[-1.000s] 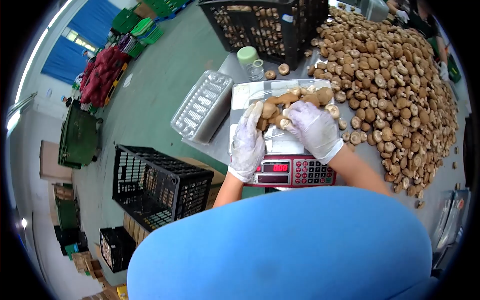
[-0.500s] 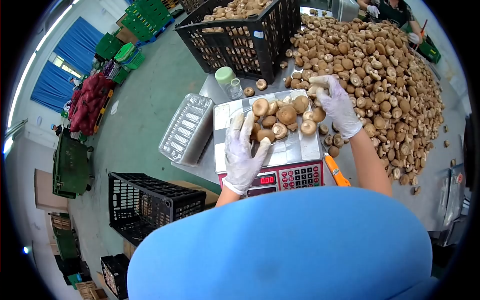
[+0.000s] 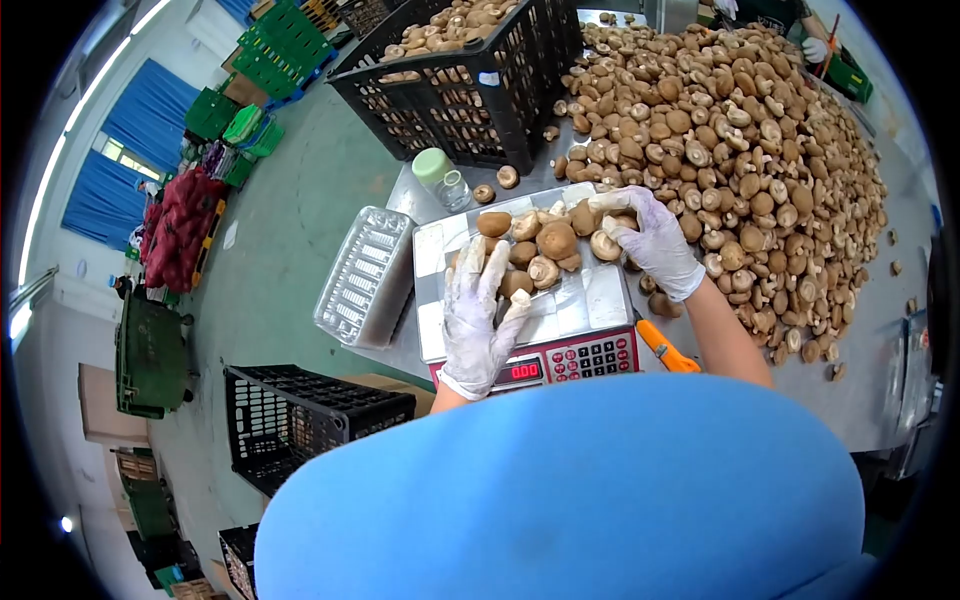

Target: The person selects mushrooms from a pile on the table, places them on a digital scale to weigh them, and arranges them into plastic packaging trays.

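Note:
Several brown mushrooms point(image 3: 556, 240) lie on the metal plate of a red digital scale point(image 3: 590, 358), whose display reads 0.00. My left hand point(image 3: 475, 310), in a white glove, rests at the left part of the plate with its fingers spread beside the mushrooms. At the plate's right edge, my gloved right hand point(image 3: 655, 240) has its fingers curled round mushrooms, partly covering them. To the right and behind rises a large heap of mushrooms point(image 3: 740, 150). An orange cutter point(image 3: 665, 347) lies right of the scale.
Stacked clear plastic trays point(image 3: 366, 275) stand left of the scale. Behind are a green-lidded jar point(image 3: 433, 168) and a black crate point(image 3: 460, 100) of mushrooms. Another black crate point(image 3: 310, 415) is at lower left. A co-worker's gloved hand point(image 3: 815, 50) shows at the far right.
My right hand has come down and closer to the mushrooms at the plate's right edge. Some mushrooms on the plate have shifted. The view has moved slightly.

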Available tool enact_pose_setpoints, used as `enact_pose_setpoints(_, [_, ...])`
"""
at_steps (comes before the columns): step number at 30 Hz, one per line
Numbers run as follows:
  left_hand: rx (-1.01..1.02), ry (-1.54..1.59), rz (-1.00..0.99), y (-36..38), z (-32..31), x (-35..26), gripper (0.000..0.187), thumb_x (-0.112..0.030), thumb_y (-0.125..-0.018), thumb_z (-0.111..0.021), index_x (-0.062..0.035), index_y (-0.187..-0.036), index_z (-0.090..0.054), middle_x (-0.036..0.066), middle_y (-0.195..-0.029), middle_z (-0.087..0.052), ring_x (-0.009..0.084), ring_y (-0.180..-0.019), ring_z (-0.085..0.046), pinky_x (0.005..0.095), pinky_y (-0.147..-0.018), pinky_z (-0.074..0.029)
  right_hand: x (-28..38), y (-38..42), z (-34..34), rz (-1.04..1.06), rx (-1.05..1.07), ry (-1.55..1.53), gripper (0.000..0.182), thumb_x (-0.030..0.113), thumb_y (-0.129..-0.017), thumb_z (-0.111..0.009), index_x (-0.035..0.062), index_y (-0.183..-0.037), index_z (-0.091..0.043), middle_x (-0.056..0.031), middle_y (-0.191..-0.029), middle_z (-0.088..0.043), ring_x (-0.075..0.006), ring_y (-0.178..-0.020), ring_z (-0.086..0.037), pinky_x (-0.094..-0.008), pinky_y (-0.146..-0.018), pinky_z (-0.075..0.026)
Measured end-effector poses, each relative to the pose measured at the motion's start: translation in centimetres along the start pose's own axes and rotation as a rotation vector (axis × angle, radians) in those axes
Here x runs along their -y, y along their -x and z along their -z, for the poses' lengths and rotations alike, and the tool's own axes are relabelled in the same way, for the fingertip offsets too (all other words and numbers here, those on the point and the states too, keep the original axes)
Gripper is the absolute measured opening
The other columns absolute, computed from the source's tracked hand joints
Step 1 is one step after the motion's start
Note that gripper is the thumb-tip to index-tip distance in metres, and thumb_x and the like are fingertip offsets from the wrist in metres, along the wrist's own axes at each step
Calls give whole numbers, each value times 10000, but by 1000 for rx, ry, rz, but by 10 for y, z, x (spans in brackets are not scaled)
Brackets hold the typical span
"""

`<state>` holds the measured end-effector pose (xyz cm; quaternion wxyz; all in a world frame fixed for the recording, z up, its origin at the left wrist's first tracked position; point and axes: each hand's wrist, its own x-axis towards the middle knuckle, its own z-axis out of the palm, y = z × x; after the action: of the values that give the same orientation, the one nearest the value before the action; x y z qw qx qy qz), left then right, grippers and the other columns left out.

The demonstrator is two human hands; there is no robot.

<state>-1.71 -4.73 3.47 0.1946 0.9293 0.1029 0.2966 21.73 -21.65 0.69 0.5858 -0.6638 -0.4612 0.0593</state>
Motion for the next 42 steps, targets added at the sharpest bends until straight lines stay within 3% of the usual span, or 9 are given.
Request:
enact_pose_setpoints(5, [-58,41,65,-8,10,6,578,-271,-994,-611,-16,-1488,-455,287,-1523,-393,433,-1419,-394,477,-1179,-327,20,-3,-15,103,-191,-62,302,-2,-895,-669,54,-1191,-649,-101,-1176,-643,-239,-1141,-614,-350,-997,-497])
enact_pose_setpoints(10, [-43,104,83,-40,12,17,505,-153,-992,-597,2,-1458,-479,247,-1447,-513,403,-1343,-482,454,-1134,-377,20,7,-38,318,86,308,517,14,-896,-635,87,-1401,-559,-172,-1343,-607,-336,-1257,-579,-436,-1099,-464])
enact_pose_setpoints(14, [84,12,0,-60,9,27,477,-130,-1004,-567,-13,-1459,-484,221,-1407,-571,372,-1294,-552,425,-1111,-418,32,10,-21,324,-38,98,484,6,-918,-614,51,-1398,-573,-172,-1355,-627,-300,-1271,-594,-395,-1107,-455])
enact_pose_setpoints(22, [257,-20,144,-70,-3,47,314,-130,-996,-587,-51,-1290,-662,147,-1230,-688,270,-1136,-650,352,-998,-490,13,103,98,-160,-450,417,287,106,-978,-650,30,-1254,-667,-130,-1228,-686,-244,-1155,-652,-339,-1013,-495])
enact_pose_setpoints(30, [123,265,289,-80,-10,42,274,-10,-943,-643,-32,-1215,-673,96,-1127,-712,202,-1018,-676,326,-928,-529,35,260,145,-262,-544,764,239,59,-926,-709,39,-1164,-707,-116,-1119,-718,-252,-1068,-680,-338,-957,-522])
enact_pose_setpoints(32, [70,522,578,-79,-14,26,242,-43,-979,-630,-23,-1216,-675,75,-1113,-711,156,-1003,-660,305,-892,-539,41,281,137,-388,-554,783,268,82,-902,-730,43,-1166,-706,-134,-1134,-715,-282,-1054,-678,-357,-954,-526])
enact_pose_setpoints(35, [158,295,399,-74,-10,40,242,-122,-1000,-633,-21,-1213,-688,100,-1099,-718,169,-982,-657,314,-889,-528,44,283,119,-428,-390,784,362,168,-884,-740,70,-1228,-690,-146,-1155,-691,-331,-1080,-642,-402,-960,-515])
enact_pose_setpoints(38, [187,-120,87,-78,-3,43,280,-265,-977,-629,-73,-1161,-716,170,-1109,-681,378,-996,-663,431,-910,-516,34,276,101,-406,-168,879,401,249,-897,-735,87,-1259,-677,-138,-1110,-680,-343,-1016,-622,-438,-907,-515])
enact_pose_setpoints(42, [307,-349,246,-85,-4,27,412,-306,-941,-685,-54,-1267,-678,189,-1166,-680,360,-1062,-666,393,-916,-518,10,277,104,-347,-274,605,419,190,-872,-782,53,-1251,-668,-146,-1036,-668,-324,-940,-629,-408,-866,-520])
